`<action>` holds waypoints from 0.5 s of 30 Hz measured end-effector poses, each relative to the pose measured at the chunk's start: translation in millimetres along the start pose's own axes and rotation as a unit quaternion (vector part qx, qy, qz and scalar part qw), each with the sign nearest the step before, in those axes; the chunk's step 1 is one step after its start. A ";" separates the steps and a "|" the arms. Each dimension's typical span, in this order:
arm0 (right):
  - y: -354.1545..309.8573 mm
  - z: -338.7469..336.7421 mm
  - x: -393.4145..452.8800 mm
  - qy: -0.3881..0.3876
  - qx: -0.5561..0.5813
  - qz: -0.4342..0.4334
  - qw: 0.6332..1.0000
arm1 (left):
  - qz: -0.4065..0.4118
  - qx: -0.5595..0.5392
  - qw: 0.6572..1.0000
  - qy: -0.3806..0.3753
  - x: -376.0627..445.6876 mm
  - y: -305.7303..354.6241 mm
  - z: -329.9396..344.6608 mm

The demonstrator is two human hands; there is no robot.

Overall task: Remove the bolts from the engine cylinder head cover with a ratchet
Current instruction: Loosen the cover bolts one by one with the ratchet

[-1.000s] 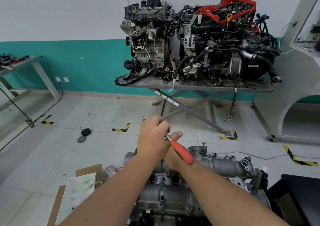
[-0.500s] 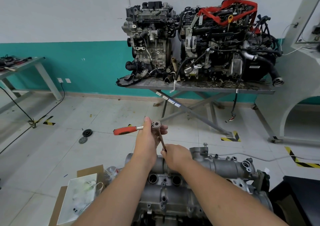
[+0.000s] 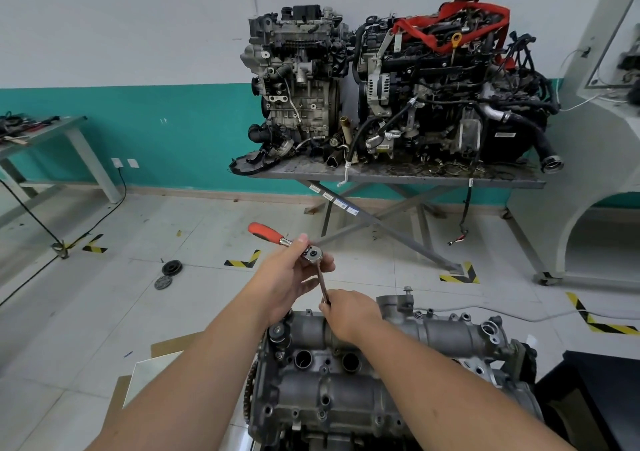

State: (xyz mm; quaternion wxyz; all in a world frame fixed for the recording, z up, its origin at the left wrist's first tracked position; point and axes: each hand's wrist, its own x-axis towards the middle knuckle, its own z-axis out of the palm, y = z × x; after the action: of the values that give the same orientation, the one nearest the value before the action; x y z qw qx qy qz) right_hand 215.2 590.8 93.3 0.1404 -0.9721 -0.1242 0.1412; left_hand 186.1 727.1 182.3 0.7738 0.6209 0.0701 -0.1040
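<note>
two hands: both work one tool, above the near end of the engine.
ratchet [image 3: 298, 245]: head raised clear above the cover, orange handle pointing away to the left, probably so it has free room to swing.
extension bar [image 3: 323, 286]: runs down from the ratchet head to the cover, likely because the bolt sits low among the castings.
left hand [image 3: 290, 277]: closed around the ratchet head, thumb on top, pinning head and bar in line; forearm reaches up and forward from lower left.
right hand [image 3: 348, 313]: curled shut on the bar's lower end, seemingly steadying it; the bolt and socket are hidden beneath it.
cylinder head cover [image 3: 346, 374]: grey casting on the engine just below both hands, spark plug wells open.
bolt under work: cannot tell how far out it is.
</note>
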 end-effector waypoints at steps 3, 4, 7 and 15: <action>0.2 0.5 0.6 0.001 0.001 0.000 1.000 | 0.008 0.003 1.000 -0.023 -2.3 2.0 -4.3; 0.5 0.6 0.8 0.002 0.003 0.000 1.000 | 0.007 0.000 1.000 -0.021 -2.5 2.9 -5.0; 0.5 1.3 1.2 0.004 0.005 0.000 1.000 | -0.009 -0.009 1.000 0.000 -1.1 7.1 -4.5; 0.3 1.6 -0.8 0.008 0.000 -0.001 1.000 | -0.081 0.150 0.979 0.112 5.7 27.6 24.0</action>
State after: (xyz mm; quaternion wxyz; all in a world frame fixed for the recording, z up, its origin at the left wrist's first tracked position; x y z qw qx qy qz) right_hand 214.0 590.7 91.9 0.1410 -0.9731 -0.1239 0.1333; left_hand 198.0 709.0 212.3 0.6482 0.7297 0.1901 -0.1060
